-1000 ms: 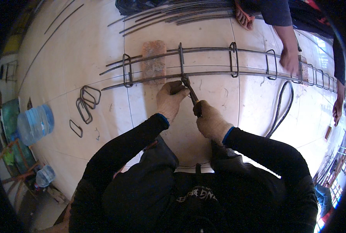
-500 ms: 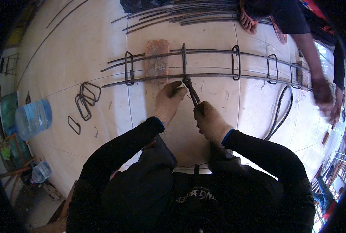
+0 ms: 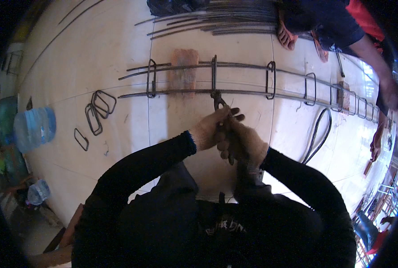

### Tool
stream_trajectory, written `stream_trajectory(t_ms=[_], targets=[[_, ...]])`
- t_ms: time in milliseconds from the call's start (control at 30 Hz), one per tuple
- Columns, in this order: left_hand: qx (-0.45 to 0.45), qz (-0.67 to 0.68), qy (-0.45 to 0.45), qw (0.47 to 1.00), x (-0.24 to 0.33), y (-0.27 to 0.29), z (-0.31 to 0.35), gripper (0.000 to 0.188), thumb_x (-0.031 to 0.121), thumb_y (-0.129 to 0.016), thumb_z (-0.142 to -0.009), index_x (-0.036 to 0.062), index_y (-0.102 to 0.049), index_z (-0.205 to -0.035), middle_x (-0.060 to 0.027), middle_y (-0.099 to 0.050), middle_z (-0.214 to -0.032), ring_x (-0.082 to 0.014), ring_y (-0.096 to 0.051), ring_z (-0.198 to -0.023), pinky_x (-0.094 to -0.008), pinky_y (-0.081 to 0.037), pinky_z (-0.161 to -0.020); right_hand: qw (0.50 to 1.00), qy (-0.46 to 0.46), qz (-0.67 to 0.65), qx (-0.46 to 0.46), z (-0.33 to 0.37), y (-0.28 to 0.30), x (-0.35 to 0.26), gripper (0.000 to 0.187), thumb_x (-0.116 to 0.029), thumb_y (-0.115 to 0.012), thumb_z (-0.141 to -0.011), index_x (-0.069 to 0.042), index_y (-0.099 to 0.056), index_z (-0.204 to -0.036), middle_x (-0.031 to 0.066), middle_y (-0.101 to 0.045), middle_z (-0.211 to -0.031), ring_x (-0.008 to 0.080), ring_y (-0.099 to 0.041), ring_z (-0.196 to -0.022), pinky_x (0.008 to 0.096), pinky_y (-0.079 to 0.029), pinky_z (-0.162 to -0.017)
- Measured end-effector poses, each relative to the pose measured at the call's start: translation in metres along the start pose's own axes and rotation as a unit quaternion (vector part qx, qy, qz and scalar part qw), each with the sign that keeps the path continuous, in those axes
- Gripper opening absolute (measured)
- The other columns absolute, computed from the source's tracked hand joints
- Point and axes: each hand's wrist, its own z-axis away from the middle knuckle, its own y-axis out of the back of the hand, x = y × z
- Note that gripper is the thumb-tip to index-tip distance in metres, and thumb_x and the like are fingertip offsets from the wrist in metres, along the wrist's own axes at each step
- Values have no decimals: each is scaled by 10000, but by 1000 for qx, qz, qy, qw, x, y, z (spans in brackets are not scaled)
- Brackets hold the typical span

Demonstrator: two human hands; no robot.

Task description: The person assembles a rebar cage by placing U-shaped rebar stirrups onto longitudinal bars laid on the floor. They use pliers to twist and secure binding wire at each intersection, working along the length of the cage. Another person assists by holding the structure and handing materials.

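My two gloved hands are close together below a long frame of steel rebar [image 3: 190, 92]. The jaws of dark pincers [image 3: 218, 101] sit at the near bar, where an upright stirrup [image 3: 214, 73] meets it. Closed around the handles is my right hand [image 3: 249, 142], and a handle end pokes out under its fingers. My left hand [image 3: 208, 130] is also closed on the pincers, higher up near the jaws; its fingers partly overlap the right hand. The tie point itself is partly hidden by the jaws.
A brick [image 3: 183, 73] props the frame's left part. Loose stirrups [image 3: 93, 118] lie at left beside a blue water jug [image 3: 36, 129]. A bent bar loop [image 3: 318, 136] rests at right. Far off are a rebar bundle [image 3: 239, 20] and another person's arm [image 3: 379, 73].
My left hand has moved right and down from beside the jaws onto the pincers. The pincers now stand more upright. The other person's arm at right has shifted.
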Motion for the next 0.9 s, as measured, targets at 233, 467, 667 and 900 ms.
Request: stream_trajectory(t_ms=[233, 467, 667, 900], targets=[[134, -137, -51, 980, -2, -21, -14, 352, 378, -574, -1093, 74, -654, -935, -63, -674, -867, -196, -648, -774, -377, -549, -758, 869, -95, 468, 127, 25, -28, -17, 683, -411, -763, -976, 38, -481, -1406, 181, -691, -1137, 291, -719, -968, 444, -600, -865], [188, -202, -68, 959, -9, -30, -14, 342, 373, -569, -1054, 66, -627, -914, -47, -626, -831, -170, -599, -738, -349, -494, -689, 714, -98, 637, 275, 28, -53, 1, 848, -273, -841, -845, 75, -392, -1474, 339, -705, -1198, 453, -723, -1137, 487, -578, -979], [194, -311, -27, 930, 0, -30, -6, 444, 478, -580, -1037, 56, -625, -905, -51, -627, -840, -172, -594, -766, -350, -479, -726, 879, -39, 455, 139, 21, -12, 8, 656, -177, -730, -879, 88, -458, -1414, 241, -687, -1078, 340, -704, -947, 436, -575, -835], [229, -470, -2, 852, 0, -29, -8, 663, 665, -567, -991, 16, -633, -873, -98, -625, -848, -226, -585, -781, -386, -476, -775, 767, 33, 596, 235, 5, -7, 27, 374, -254, -637, -1013, 45, -608, -1236, 276, -714, -1041, 426, -733, -897, 504, -588, -828]])
